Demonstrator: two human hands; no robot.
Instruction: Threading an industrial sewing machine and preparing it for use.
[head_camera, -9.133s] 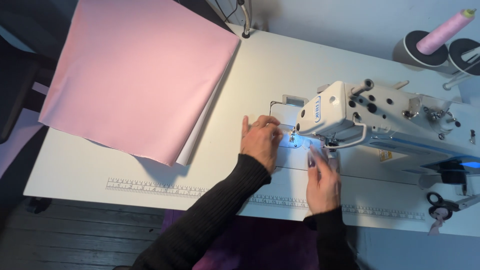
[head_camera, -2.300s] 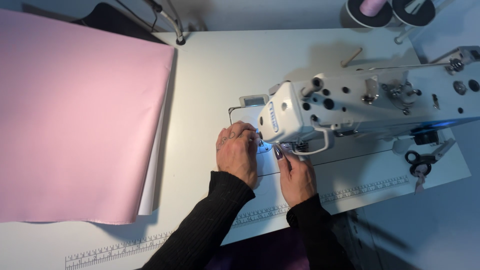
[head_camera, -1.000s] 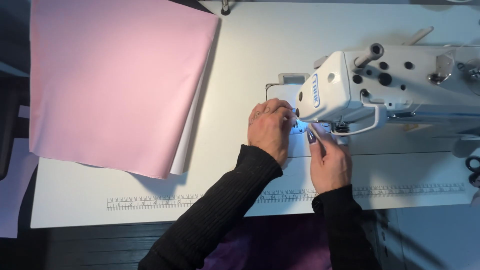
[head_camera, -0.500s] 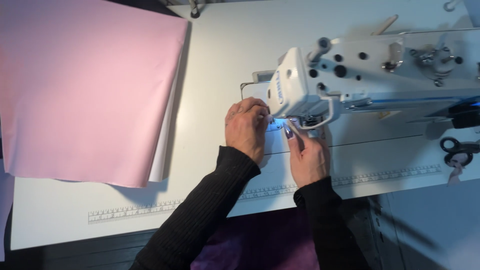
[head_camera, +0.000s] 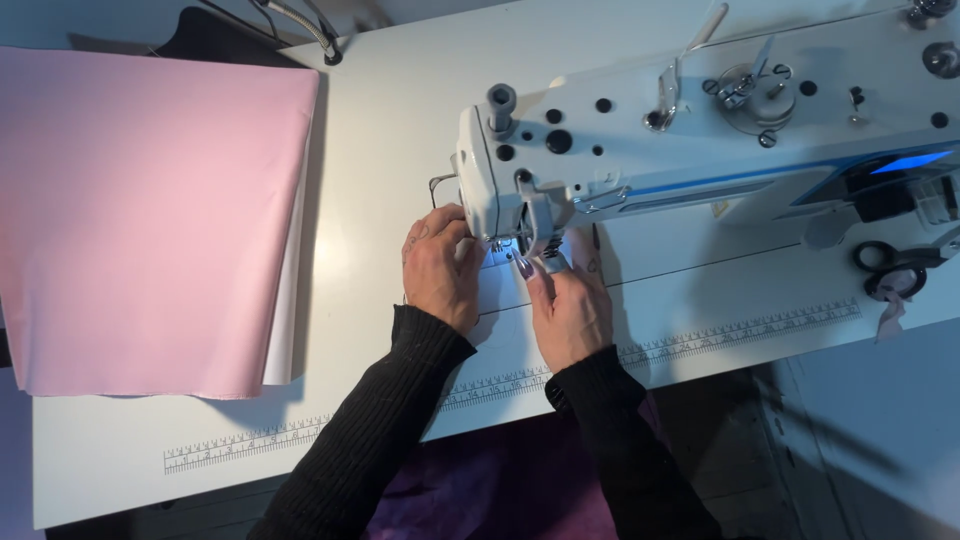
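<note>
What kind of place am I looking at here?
Most likely a sewing workshop: a white industrial sewing machine is set into a table with a printed ruler strip, pink fabric lies alongside, and both hands work at the needle.

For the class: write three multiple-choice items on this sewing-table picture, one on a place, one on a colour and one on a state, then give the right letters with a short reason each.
1. Where does the pink fabric lie?
A. on the table to the left of the sewing machine
B. under the needle
C. on the floor

2. What colour are the person's sleeves?
A. white
B. black
C. red

3. What are the two hands doing?
A. resting on the fabric
B. holding the scissors
C. fingers gathered at the needle area under the machine head

Answers:
1 A: the fabric lies flat on the white table, well to the left of the sewing machine.
2 B: both ribbed sleeves are black.
3 C: the left hand and the right hand meet at the needle area, while the scissors lie untouched at the right.
</note>
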